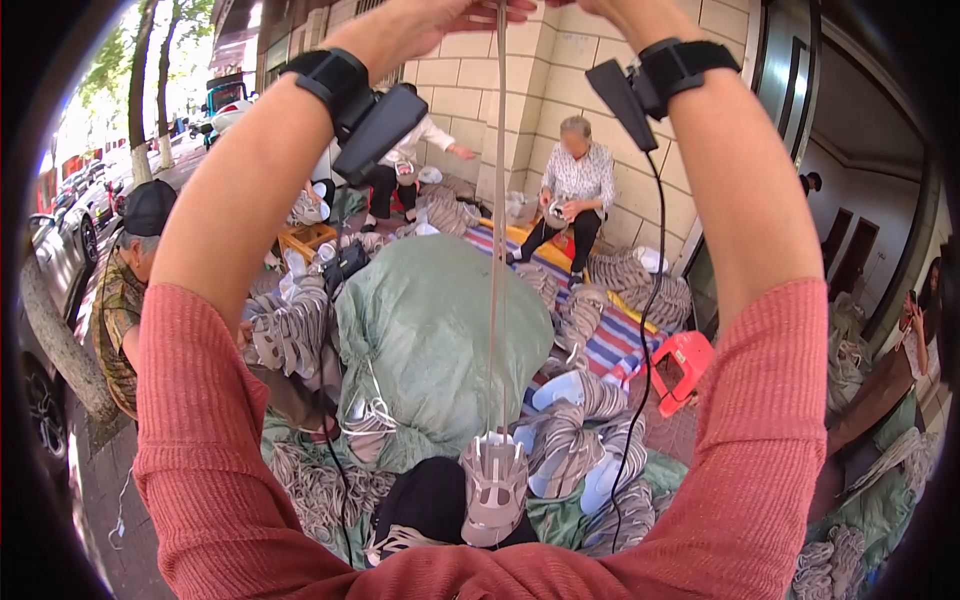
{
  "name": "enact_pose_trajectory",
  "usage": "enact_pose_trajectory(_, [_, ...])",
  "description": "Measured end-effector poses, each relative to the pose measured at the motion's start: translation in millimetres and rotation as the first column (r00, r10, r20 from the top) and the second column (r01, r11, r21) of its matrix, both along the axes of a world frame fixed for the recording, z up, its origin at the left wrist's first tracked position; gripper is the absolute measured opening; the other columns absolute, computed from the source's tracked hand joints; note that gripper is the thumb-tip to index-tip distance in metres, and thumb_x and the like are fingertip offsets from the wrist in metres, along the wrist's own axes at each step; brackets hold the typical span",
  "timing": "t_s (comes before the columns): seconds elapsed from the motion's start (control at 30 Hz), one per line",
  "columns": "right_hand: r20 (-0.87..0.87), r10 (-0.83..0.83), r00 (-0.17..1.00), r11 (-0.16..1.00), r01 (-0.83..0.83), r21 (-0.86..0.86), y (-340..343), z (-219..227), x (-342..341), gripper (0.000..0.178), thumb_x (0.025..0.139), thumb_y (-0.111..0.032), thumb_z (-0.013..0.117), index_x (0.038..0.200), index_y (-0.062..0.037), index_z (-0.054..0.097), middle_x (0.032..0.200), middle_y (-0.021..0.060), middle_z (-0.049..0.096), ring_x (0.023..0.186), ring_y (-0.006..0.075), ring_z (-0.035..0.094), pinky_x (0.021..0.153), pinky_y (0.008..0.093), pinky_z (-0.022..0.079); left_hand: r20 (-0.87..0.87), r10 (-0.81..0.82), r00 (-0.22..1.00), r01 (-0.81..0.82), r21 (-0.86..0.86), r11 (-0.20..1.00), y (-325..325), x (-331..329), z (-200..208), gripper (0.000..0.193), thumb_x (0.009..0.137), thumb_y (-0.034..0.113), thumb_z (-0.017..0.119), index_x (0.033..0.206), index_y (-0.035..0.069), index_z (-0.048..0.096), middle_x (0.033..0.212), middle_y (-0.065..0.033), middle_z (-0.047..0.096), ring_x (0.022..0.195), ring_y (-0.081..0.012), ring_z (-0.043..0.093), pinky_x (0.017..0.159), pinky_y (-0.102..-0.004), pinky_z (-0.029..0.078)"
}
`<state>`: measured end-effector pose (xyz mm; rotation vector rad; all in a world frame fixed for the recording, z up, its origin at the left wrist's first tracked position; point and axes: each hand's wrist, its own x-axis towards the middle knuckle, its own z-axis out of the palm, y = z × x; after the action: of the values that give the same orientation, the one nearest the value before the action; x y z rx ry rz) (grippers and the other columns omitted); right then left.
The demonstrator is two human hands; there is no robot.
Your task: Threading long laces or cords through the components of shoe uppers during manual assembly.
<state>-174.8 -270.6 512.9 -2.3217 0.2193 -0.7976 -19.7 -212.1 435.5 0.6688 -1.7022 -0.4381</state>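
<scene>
Both hands are right up at twelve o'clock. My left hand (465, 15) has its fingers stretched out long, with the lace (502, 190) crossing in front of them; whether they grip it, I can't tell from this end. My right hand (592, 4), just past twelve, is mostly cut off by the top edge, so how far it's spread and what it holds, I can't say.

Down the lace we go, long strands running nearly straight to six o'clock, and there's the shoe (495, 505), grey-brown, sitting on the dark trousers (420, 500), lace coming out of its top.

I'd call this the lacing step, lace drawn up to its length. Next, I reckon, calls for evening the ends, then lowering the hands to the eyelets without tangling.

Further out: the big green sack (440, 330) fills the middle, just beyond the shoe. Pale-stuffed shoes (572, 450) lie at five, a heap of laces (320, 485) at seven, a red stool (685, 365) toward four. One co-worker (577, 180) sits at one o'clock, handling a shoe of their own; another person in a black cap (150, 210) is over toward nine or ten.
</scene>
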Motion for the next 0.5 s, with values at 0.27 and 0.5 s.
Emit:
enact_pose_trajectory(0.27, [0.237,-0.183,0.954,0.963,0.223,-0.154,-12.3,-11.6,-12.3,0.025,0.074,-0.011,0.071,0.056,-0.0091,0.055,0.048,0.0005,0.048,0.038,0.0079,0.039,0.036,0.0251,0.026,-0.039,0.057,0.998,-0.055,0.048,0.997,-19.4,-13.1,1.7,0.024,0.089,0.02,0.058,0.106,0.003,0.062,0.091,-0.0097,0.067,0.081,-0.019,0.065,0.078,-0.0328,0.053])
enact_pose_trajectory(0.5, [0.129,-0.137,0.982,0.976,0.156,-0.149,9.0,-5.2,-36.8,0.03,0.074,-0.011,0.073,0.054,-0.0086,0.051,0.045,-0.0001,0.04,0.036,0.0088,0.03,0.036,0.0272,0.022,0.042,-0.118,0.992,0.116,0.051,0.992,1.3,-28.2,-3.7,0.02,0.088,0.023,0.061,0.098,0.006,0.066,0.088,-0.0057,0.065,0.077,-0.0166,0.061,0.073,-0.0309,0.052])
